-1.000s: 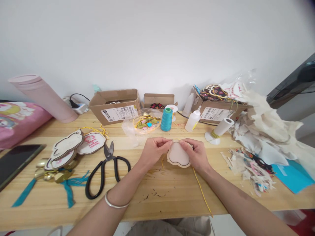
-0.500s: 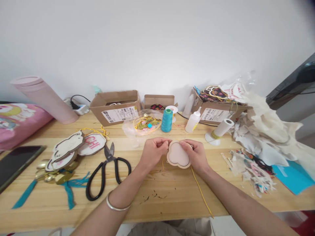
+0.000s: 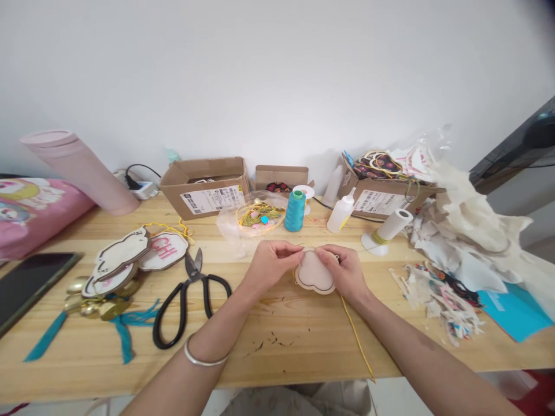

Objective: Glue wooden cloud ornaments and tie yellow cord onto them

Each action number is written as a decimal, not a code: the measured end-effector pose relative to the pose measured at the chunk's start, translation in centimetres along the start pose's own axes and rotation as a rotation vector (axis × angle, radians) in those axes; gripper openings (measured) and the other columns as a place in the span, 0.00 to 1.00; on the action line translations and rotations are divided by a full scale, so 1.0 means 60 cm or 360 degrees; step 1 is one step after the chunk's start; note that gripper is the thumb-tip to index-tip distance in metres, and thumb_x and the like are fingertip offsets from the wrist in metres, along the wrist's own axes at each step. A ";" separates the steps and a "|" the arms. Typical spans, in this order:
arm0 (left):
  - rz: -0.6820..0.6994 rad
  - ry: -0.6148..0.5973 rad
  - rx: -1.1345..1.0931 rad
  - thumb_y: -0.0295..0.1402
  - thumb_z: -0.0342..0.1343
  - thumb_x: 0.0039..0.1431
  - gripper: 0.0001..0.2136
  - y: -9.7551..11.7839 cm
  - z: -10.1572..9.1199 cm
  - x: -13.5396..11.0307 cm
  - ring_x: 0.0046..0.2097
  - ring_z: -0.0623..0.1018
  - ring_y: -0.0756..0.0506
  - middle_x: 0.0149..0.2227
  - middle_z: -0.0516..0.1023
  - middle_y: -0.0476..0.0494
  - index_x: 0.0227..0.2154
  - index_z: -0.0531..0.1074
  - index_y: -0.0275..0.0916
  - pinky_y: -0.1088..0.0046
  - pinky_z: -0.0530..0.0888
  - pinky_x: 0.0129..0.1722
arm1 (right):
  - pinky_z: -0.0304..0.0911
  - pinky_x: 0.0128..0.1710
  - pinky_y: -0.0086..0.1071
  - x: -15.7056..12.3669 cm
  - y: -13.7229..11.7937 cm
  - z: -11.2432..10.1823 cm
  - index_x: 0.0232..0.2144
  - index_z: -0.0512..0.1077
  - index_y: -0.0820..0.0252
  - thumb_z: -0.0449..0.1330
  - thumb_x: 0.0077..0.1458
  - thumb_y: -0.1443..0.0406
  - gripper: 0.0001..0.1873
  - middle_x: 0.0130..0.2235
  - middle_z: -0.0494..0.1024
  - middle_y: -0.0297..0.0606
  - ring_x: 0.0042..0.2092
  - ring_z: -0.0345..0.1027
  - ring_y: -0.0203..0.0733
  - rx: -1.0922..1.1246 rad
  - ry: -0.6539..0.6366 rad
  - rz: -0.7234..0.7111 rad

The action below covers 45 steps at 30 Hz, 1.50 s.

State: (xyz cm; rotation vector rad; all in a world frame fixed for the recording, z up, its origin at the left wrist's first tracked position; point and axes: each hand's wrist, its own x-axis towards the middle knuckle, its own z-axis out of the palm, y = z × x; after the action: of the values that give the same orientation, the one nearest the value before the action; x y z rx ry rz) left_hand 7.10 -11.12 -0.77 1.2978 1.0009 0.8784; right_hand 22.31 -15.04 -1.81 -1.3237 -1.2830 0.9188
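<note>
A small cloud-shaped wooden plaque (image 3: 314,276) with a pale face and raised rim is held above the table. My right hand (image 3: 347,273) grips its right side, thumb on the face and fingers behind. At its upper left edge, my left hand (image 3: 274,263) is closed in a pinch with the thumb tip touching the rim; whether cord is also between the fingers is hidden. A yellow cord (image 3: 358,341) hangs from beneath my right hand to the table's front edge. A short bit of yellow shows at the plaque's left side.
Left are black-handled scissors (image 3: 192,289), stacked plaques (image 3: 162,252), gold bells (image 3: 89,307) with teal tassels and a phone (image 3: 34,289). Behind stand a teal thread spool (image 3: 295,212), glue bottle (image 3: 341,215) and cardboard boxes (image 3: 208,199). Fabric scraps (image 3: 446,303) lie right.
My left hand has moved slightly in to the plaque's upper left edge, its thumb now against the rim. The short cord end hanging below that hand no longer shows. My right hand keeps its grip.
</note>
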 end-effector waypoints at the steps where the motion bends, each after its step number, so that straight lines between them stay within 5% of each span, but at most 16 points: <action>1: -0.0051 -0.0010 -0.0034 0.32 0.62 0.40 0.08 0.000 -0.002 0.000 0.31 0.77 0.47 0.28 0.79 0.45 0.26 0.77 0.35 0.72 0.73 0.35 | 0.55 0.21 0.25 0.000 -0.001 0.000 0.23 0.73 0.64 0.56 0.46 0.57 0.15 0.23 0.72 0.35 0.25 0.62 0.35 -0.0030 -0.0015 0.0003; 7: -0.0161 -0.0216 -0.0088 0.34 0.61 0.41 0.09 -0.004 -0.015 0.001 0.31 0.76 0.48 0.28 0.79 0.45 0.28 0.77 0.36 0.73 0.73 0.36 | 0.54 0.20 0.25 0.004 -0.001 -0.006 0.22 0.72 0.65 0.56 0.46 0.57 0.16 0.23 0.72 0.35 0.24 0.62 0.34 -0.0109 -0.0105 0.0054; 16: 0.0163 -0.0017 0.0439 0.31 0.56 0.43 0.06 -0.017 -0.004 0.000 0.27 0.74 0.50 0.24 0.78 0.48 0.23 0.75 0.35 0.78 0.70 0.27 | 0.55 0.21 0.25 0.006 0.003 -0.007 0.22 0.72 0.65 0.57 0.44 0.56 0.16 0.23 0.71 0.35 0.24 0.62 0.34 -0.0079 -0.0122 0.0150; 25: 0.0237 -0.0035 0.0125 0.36 0.44 0.54 0.10 -0.003 -0.020 0.004 0.23 0.73 0.51 0.21 0.73 0.49 0.23 0.63 0.36 0.73 0.70 0.27 | 0.53 0.17 0.24 0.007 0.002 -0.005 0.20 0.71 0.65 0.58 0.43 0.55 0.17 0.20 0.68 0.34 0.21 0.57 0.32 0.0091 -0.0074 0.0223; 29: 0.0301 -0.0031 0.0462 0.36 0.40 0.56 0.16 -0.007 -0.025 0.004 0.24 0.71 0.51 0.20 0.71 0.48 0.18 0.64 0.36 0.74 0.68 0.29 | 0.53 0.17 0.25 0.007 0.002 -0.005 0.21 0.71 0.65 0.57 0.44 0.55 0.16 0.20 0.68 0.34 0.21 0.58 0.32 0.0078 -0.0093 0.0188; 33: 0.0350 -0.0133 0.0606 0.38 0.49 0.51 0.10 -0.012 -0.016 0.002 0.28 0.70 0.50 0.25 0.71 0.49 0.23 0.68 0.37 0.76 0.66 0.28 | 0.53 0.18 0.25 0.006 -0.001 -0.004 0.21 0.71 0.64 0.56 0.45 0.56 0.15 0.21 0.69 0.34 0.22 0.58 0.32 0.0009 -0.0145 0.0129; 38: 0.0553 -0.0139 0.0904 0.36 0.45 0.54 0.12 -0.004 -0.005 0.000 0.24 0.64 0.51 0.19 0.65 0.53 0.18 0.61 0.38 0.76 0.60 0.24 | 0.54 0.21 0.24 0.003 0.001 -0.002 0.21 0.72 0.64 0.57 0.45 0.57 0.14 0.22 0.70 0.33 0.24 0.59 0.32 0.0058 -0.0205 0.0147; 45: 0.0209 0.0196 0.0630 0.40 0.42 0.55 0.18 -0.005 -0.026 0.006 0.21 0.65 0.51 0.15 0.65 0.50 0.14 0.61 0.37 0.75 0.62 0.25 | 0.55 0.18 0.26 0.004 0.006 -0.005 0.22 0.71 0.65 0.59 0.42 0.54 0.17 0.21 0.70 0.34 0.21 0.61 0.34 0.0322 -0.0155 0.0307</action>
State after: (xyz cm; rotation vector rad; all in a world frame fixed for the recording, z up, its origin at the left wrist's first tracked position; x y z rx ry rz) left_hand 5.76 -10.31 -1.09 1.6735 1.2409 0.8962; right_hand 22.69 -14.82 -2.07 -1.2701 -1.1152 1.2276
